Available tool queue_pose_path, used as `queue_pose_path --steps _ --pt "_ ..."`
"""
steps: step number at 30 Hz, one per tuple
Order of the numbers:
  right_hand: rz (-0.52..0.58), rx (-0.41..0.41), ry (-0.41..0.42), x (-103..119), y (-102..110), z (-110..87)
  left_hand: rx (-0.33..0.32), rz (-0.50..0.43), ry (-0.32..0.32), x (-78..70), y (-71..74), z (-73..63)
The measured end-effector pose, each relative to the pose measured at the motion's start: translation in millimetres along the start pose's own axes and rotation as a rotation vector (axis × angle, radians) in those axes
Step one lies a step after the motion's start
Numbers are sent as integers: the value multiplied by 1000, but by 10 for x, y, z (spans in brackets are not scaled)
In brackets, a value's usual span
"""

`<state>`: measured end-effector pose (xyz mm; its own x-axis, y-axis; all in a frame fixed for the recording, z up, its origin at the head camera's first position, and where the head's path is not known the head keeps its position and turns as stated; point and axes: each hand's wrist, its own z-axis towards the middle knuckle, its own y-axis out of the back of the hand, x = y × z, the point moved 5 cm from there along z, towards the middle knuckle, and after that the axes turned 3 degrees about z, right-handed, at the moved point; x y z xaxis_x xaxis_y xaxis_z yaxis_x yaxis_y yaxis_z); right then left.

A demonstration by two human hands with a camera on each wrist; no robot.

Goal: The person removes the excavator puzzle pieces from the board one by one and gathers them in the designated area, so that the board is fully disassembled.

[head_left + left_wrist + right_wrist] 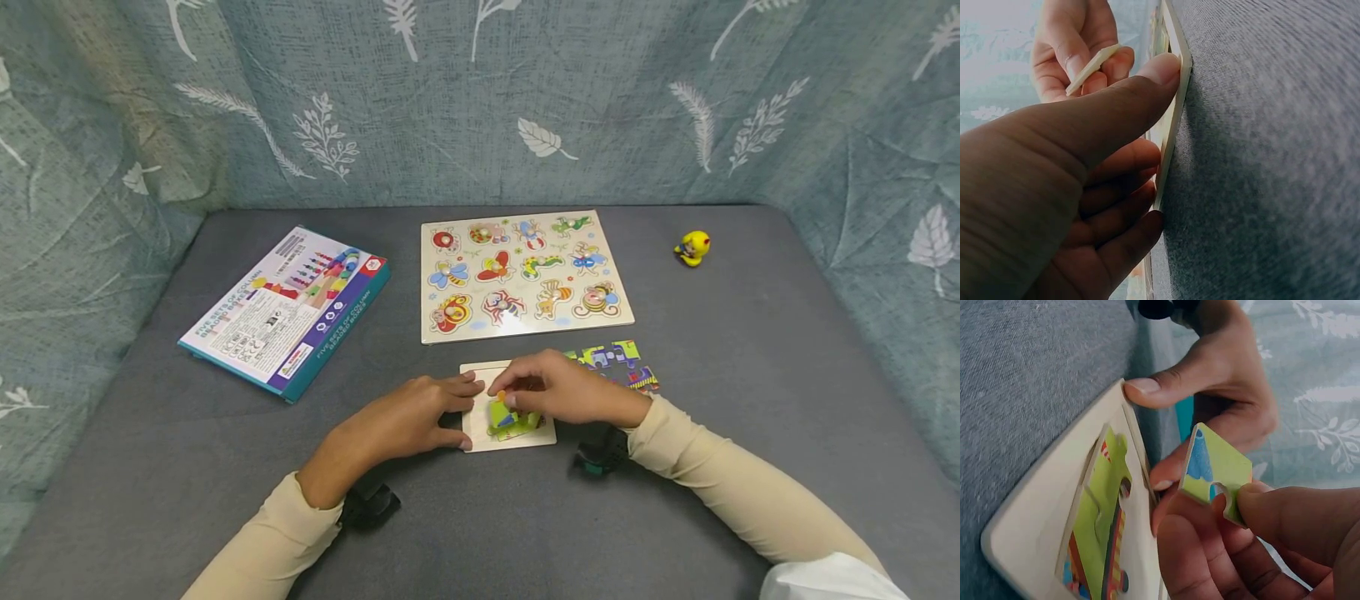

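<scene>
A small wooden jigsaw board [477, 421] lies flat on the grey cloth in front of me. Along its left edge rests my left hand [408, 421], thumb on the near corner and fingertips against the rim. My right hand [562, 387] pinches a green puzzle piece [1225, 465] with a blue patch between thumb and fingers. That piece is held tilted over the board, apart from it in the right wrist view. Joined green pieces [1094, 512] with a striped red and yellow band sit in the board's recess. In the left wrist view the piece [1092, 69] appears edge-on.
Loose jigsaw pieces [625, 352] lie beyond my right hand, partly hidden by it. A larger insect peg puzzle [517, 292] lies behind the board. To the left is a beaded-column toy box [281, 308]; at the far right, a small yellow toy [693, 247].
</scene>
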<state>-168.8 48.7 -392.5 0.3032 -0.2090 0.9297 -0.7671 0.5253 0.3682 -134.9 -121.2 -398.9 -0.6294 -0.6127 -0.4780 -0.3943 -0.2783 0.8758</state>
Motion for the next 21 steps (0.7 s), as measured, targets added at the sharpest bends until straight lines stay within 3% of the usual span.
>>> queue_pose_path --steps 9,15,21 --pt "42 -41 -22 -48 111 -90 -8 18 -9 5 9 -17" --pt "20 -59 -68 -98 204 -197 -11 25 -11 -4 4 -9" --pt "-13 -69 -49 -96 267 -270 -23 40 -24 -23 8 -10"
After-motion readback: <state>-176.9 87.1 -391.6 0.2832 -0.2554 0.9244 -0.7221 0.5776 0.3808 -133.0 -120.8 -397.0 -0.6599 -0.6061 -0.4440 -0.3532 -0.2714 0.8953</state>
